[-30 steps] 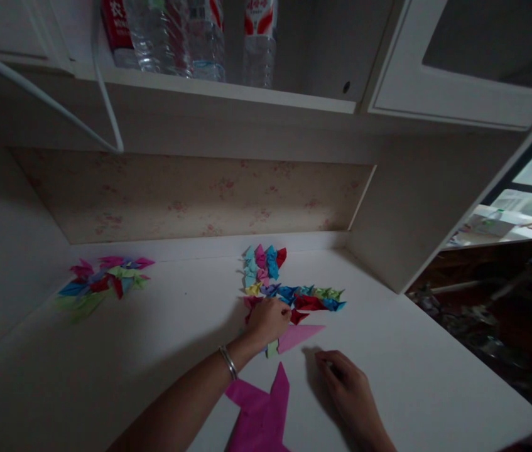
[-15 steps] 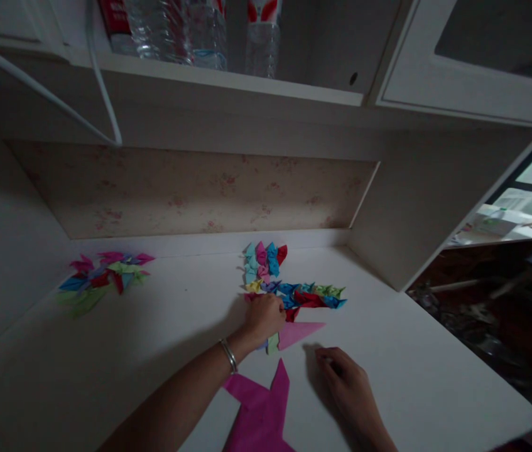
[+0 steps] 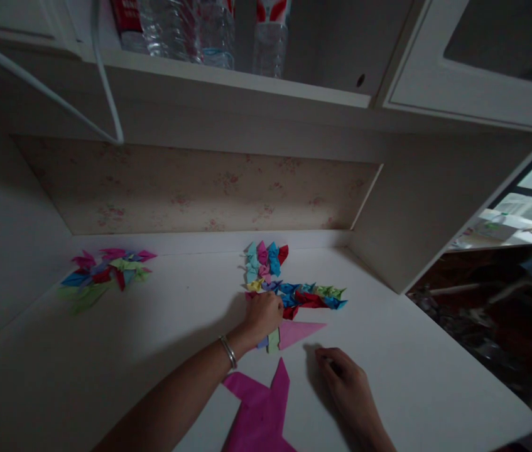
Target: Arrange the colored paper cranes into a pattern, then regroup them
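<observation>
My left hand (image 3: 262, 314), a silver bracelet at its wrist, reaches over the front left of the rows of small folded paper figures (image 3: 310, 298). Its fingers are closed and pressed down among the figures; what they pinch is hidden under the hand. Just in front of it lie a pale pink paper point (image 3: 299, 333) and a light green folded piece (image 3: 272, 341). My right hand (image 3: 345, 380) rests on the desk to the right, fingers curled closed with nothing visible in them. Between my forearms lies a large magenta folded paper (image 3: 263, 408) with several points.
More colourful paper figures (image 3: 112, 270) are heaped at the desk's back left. Another small group (image 3: 263, 260) stands near the back edge. A shelf with plastic bottles (image 3: 270, 47) hangs overhead, and a white cable (image 3: 110, 107) dangles at upper left. The white desk (image 3: 458, 376) ends at right.
My left hand has shifted very slightly to the left over the paper figures, its fingers still closed. My right hand has stayed in place. The view has tilted a little.
</observation>
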{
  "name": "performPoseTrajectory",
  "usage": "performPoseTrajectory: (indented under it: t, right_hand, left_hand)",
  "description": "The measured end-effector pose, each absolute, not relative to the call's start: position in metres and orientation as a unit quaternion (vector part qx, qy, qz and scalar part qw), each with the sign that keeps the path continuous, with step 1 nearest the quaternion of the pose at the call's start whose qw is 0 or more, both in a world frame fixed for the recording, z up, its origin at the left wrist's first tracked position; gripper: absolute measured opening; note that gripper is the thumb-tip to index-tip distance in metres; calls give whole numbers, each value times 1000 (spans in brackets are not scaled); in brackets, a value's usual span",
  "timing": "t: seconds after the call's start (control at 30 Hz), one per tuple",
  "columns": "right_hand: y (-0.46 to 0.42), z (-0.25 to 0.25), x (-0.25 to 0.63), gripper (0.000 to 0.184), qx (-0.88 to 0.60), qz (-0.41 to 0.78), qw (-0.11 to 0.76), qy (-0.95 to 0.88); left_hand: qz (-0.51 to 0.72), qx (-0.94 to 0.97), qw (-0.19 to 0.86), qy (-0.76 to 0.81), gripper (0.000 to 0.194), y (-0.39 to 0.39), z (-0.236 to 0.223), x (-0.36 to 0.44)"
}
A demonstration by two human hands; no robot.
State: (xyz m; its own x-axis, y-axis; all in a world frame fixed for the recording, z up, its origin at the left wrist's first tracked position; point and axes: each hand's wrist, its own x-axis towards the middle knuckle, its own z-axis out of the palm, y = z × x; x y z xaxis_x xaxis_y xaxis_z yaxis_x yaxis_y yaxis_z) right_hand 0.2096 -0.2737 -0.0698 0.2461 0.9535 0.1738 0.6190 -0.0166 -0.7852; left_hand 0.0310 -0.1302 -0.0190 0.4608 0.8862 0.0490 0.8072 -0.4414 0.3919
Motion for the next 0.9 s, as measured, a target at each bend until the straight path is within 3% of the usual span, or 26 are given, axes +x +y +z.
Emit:
performPoseTrajectory:
  t: [0.7,0.9]
  right_hand:
    - [-274,-66,209,27,-679,212,412,-570]
    - [-275,-64,210,32,-680,209,430,-555]
  left_hand:
    - [144,841,169,493,26,-137,-9,28]
    - [193,814,204,509,29,-146,4,-14]
